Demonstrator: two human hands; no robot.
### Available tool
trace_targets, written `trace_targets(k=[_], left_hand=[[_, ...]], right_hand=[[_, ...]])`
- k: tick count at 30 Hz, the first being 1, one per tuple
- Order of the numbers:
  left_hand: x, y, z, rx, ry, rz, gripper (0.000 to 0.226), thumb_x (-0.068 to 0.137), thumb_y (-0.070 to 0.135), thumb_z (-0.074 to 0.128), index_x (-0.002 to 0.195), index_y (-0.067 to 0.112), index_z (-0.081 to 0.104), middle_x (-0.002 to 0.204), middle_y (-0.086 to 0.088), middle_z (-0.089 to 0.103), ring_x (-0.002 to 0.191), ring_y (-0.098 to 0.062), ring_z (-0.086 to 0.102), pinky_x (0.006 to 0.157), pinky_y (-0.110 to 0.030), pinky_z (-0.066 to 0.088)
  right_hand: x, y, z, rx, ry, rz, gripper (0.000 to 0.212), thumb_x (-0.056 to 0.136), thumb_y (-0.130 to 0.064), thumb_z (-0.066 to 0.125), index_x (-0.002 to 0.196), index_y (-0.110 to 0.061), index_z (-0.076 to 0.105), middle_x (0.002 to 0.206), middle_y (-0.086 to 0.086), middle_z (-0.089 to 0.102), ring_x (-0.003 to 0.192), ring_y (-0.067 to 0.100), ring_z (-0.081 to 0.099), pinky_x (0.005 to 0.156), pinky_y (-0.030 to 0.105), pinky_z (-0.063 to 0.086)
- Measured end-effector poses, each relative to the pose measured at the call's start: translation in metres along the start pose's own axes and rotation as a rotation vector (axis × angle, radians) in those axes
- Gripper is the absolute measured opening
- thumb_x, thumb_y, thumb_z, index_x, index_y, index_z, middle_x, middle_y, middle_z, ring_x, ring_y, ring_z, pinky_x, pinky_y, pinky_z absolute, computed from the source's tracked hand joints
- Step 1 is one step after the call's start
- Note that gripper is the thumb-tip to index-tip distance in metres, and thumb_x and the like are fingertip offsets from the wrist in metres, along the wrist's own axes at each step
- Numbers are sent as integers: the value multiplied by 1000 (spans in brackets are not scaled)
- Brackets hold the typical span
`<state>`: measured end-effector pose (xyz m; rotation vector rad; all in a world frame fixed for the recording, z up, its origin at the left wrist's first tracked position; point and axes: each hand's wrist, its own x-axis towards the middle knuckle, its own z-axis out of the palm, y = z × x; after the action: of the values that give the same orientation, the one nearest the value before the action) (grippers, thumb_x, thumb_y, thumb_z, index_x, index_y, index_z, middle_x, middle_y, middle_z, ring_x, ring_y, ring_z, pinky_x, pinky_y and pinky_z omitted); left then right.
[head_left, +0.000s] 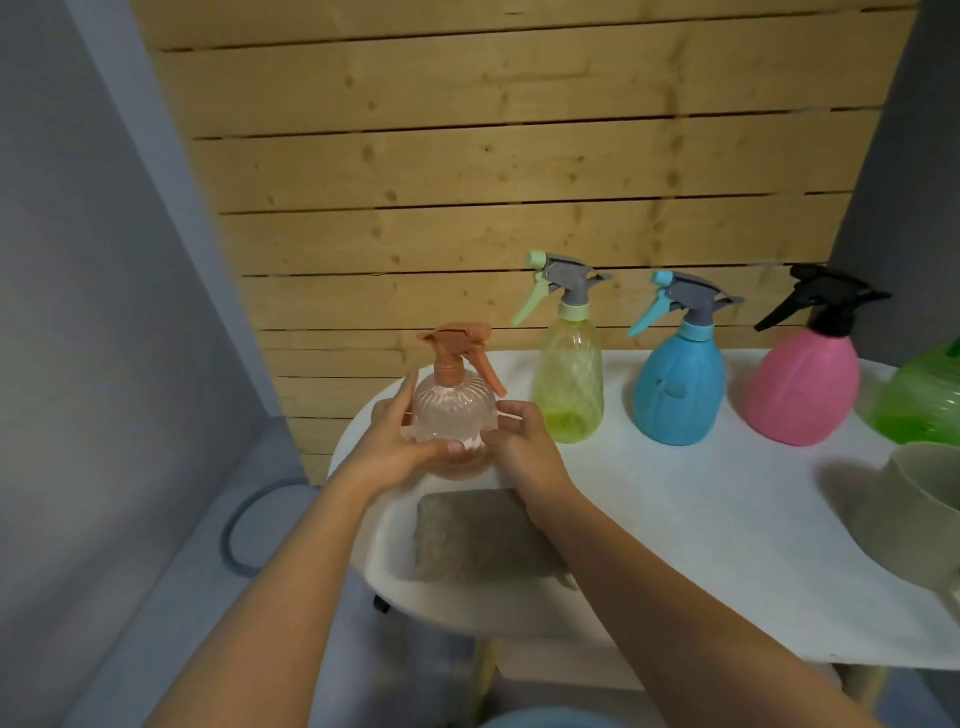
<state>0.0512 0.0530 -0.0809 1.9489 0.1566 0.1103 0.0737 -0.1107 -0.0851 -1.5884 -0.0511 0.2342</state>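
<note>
A clear pinkish ribbed spray bottle with an orange trigger head stands at the left end of the white table. My left hand wraps round its left side and bottom, thumb across the front. From the right, my right hand grips the bottle's lower side. The bottle is upright.
Along the wooden slat wall stand a yellow-green spray bottle, a blue one and a pink one with a black head. A green container and a pale bowl sit at the right edge. A grey cloth lies near me.
</note>
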Motion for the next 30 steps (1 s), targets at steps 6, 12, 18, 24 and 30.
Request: trace_targets(k=[6,12,18,24,30], left_hand=[[-3,-10,-8,-21,147,-68,91,79,11,71,150,28,17,152,0,29,136,-18,34,109,-38,35],[-3,-6,20,-151,337,10,83,70,29,82,138,18,35,117,11,49,97,3,52,67,-9,48],[12,-9,22,-462,125,-24,61,76,29,76,129,19,46,125,-3,60,109,-11,61,84,-23,49],[27,0,29,-511,28,-38,67,70,36,77,130,19,52,120,-2,66,107,-16,64,87,-31,49],[31,7,36,-570,34,-96,52,88,24,53,139,21,40,129,-9,58,111,-23,59,83,-35,49]], right_hand=[[2,-1,18,-412,69,-254,48,82,-17,57,130,-17,51,121,7,56,105,21,56,85,25,42],[27,-7,14,-185,-182,-144,65,86,-13,62,143,-20,32,139,4,47,125,20,47,103,33,39],[23,-1,9,-280,137,-165,55,66,-31,81,109,-22,48,79,-9,57,68,4,57,52,19,38],[18,0,9,-486,241,-188,51,70,-34,77,101,-20,40,103,4,59,87,23,60,64,27,36],[13,-2,6,-421,186,-176,36,77,-15,66,108,-13,48,103,8,61,87,22,58,73,32,47]])
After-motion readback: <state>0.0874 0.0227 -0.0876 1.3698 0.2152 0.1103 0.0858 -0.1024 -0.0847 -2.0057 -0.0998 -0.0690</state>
